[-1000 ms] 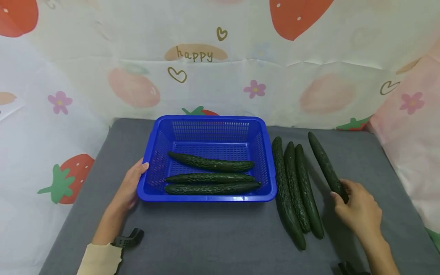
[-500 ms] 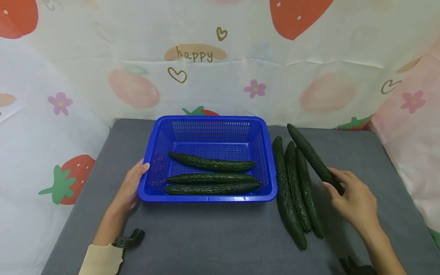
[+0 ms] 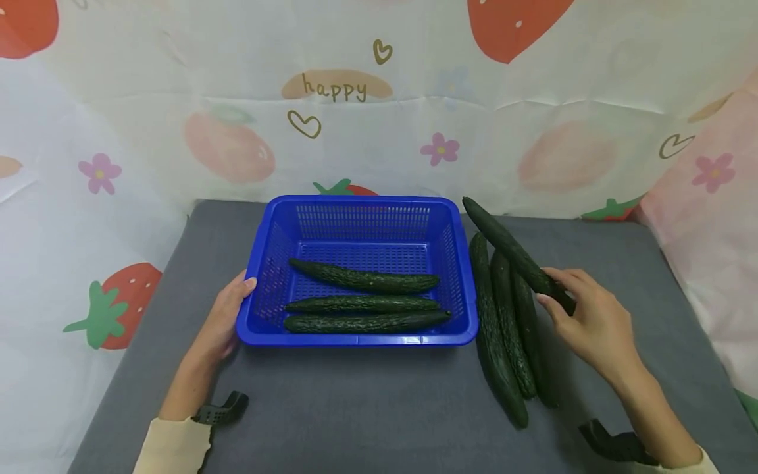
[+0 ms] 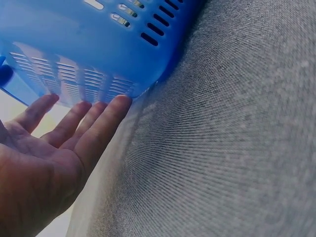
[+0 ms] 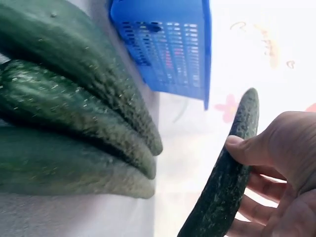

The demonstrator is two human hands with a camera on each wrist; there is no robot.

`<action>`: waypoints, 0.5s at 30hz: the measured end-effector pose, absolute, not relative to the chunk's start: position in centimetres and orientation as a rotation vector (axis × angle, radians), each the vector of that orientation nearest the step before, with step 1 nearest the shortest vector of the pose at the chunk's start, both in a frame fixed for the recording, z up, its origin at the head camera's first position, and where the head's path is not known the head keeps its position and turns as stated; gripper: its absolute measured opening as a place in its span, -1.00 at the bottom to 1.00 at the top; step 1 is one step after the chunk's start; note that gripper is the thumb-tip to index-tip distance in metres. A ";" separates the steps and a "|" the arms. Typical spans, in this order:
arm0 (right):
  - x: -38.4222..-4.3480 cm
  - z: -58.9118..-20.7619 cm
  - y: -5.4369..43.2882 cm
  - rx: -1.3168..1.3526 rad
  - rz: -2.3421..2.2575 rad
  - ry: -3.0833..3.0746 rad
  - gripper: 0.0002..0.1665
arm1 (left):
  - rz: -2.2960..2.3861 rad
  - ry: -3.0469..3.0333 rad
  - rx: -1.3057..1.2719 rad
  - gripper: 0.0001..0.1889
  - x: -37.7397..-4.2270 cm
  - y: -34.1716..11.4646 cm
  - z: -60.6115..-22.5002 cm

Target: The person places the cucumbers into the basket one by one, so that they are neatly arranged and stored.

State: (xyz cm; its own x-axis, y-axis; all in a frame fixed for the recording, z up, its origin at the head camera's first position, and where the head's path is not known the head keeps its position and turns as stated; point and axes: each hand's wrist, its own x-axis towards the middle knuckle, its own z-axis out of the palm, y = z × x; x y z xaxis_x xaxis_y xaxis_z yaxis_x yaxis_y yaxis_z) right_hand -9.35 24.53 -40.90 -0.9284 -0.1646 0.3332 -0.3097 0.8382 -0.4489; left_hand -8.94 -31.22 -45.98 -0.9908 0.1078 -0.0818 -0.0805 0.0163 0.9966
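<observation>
A blue plastic basket (image 3: pixel 356 340) stands on the grey cloth with three dark green cucumbers (image 3: pixel 367 322) lying crosswise in it. At its left side my left hand (image 3: pixel 223 319) holds it, thumb on the rim and fingers against the outer wall; the left wrist view shows the fingers (image 4: pixel 106 121) touching the slotted side. My right hand (image 3: pixel 595 322) grips one end of another cucumber (image 3: pixel 512 253), raised and slanting up to the left. Beneath it, three cucumbers (image 3: pixel 496 349) lie side by side along the basket's right side; the held one partly covers them.
The grey cloth (image 3: pixel 355 415) covers the table. A white printed curtain (image 3: pixel 379 145) hangs close behind the basket, and more printed fabric (image 3: pixel 722 263) borders the right side. A dark wrist strap (image 3: pixel 616 444) sits at my right wrist.
My right hand has carried its cucumber leftward and somewhat away from me, over the row of three, its far end now near the basket's back right corner. The left hand and basket stay put.
</observation>
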 end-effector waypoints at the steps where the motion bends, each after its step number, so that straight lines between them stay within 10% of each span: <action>1: -9.5 -40.8 24.4 0.375 0.733 -2.734 -0.46 | 2.114 2.139 0.028 -0.34 -8.9 -31.2 -45.9; 15: -10.9 -39.2 21.7 0.540 0.691 -2.749 -0.46 | 2.109 2.123 0.021 -0.31 -9.1 -31.2 -45.9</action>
